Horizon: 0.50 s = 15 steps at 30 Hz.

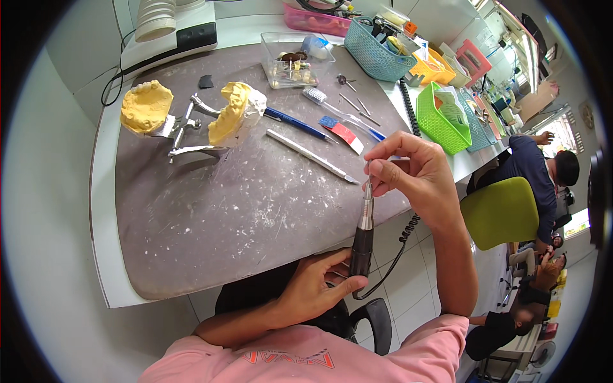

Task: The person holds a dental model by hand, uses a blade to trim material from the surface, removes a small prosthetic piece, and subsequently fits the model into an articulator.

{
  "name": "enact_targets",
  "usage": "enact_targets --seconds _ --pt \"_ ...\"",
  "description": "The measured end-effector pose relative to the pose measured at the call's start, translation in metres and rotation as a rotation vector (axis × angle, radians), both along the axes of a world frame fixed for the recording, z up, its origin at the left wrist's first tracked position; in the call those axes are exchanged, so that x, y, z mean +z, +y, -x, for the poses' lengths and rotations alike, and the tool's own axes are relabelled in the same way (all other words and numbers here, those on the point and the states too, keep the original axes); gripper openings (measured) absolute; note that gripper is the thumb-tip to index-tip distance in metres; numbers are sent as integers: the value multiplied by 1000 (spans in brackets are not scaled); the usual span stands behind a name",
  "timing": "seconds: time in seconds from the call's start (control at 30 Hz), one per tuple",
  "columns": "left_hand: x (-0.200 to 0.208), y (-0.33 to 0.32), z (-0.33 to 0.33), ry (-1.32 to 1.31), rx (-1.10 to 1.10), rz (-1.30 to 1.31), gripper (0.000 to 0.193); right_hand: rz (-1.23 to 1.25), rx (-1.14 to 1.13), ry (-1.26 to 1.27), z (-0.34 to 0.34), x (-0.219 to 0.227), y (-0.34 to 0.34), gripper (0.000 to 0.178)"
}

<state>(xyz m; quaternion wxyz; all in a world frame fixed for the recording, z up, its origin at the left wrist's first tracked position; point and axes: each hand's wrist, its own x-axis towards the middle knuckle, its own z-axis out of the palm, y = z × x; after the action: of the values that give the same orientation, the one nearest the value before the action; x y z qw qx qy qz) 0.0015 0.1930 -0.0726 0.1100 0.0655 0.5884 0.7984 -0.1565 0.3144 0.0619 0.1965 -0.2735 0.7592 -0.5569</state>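
Note:
Wrapped around the black lower body of a dental handpiece (pixel 363 246) is my left hand (pixel 313 281), just off the table's front edge. The handpiece points upward, its metal nose toward my right hand (pixel 408 172). The fingertips of that hand pinch a thin metal bur (pixel 370 171) at the tip of the nose; whether it is fully seated I cannot tell. A scalpel-like knife with a silver handle (pixel 310 154) lies left of the right hand. Beyond it are a blue pen (pixel 297 123), a toothbrush (pixel 338 112) and a red and blue strip (pixel 341 134).
A metal articulator (pixel 186 124) carrying yellow dental casts (pixel 147 107) stands at the left. Farther back are a clear box (pixel 297 60) of small polishing tools, a teal basket (pixel 377 51) and a green basket (pixel 444 118). A coiled black cord (pixel 408 226) hangs beside my right wrist. Other people are at the right.

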Motion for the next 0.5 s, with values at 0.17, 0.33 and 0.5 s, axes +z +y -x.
enact_targets --seconds 0.17,0.33,0.5 --pt "-2 0 -1 0 -4 -15 51 -13 1 49 2 -5 1 17" --pt "-3 1 -1 -14 -15 -48 51 2 -160 228 32 0 0 15" --pt "-3 3 -2 -28 -17 -65 49 -328 -290 536 83 -4 -4 14"
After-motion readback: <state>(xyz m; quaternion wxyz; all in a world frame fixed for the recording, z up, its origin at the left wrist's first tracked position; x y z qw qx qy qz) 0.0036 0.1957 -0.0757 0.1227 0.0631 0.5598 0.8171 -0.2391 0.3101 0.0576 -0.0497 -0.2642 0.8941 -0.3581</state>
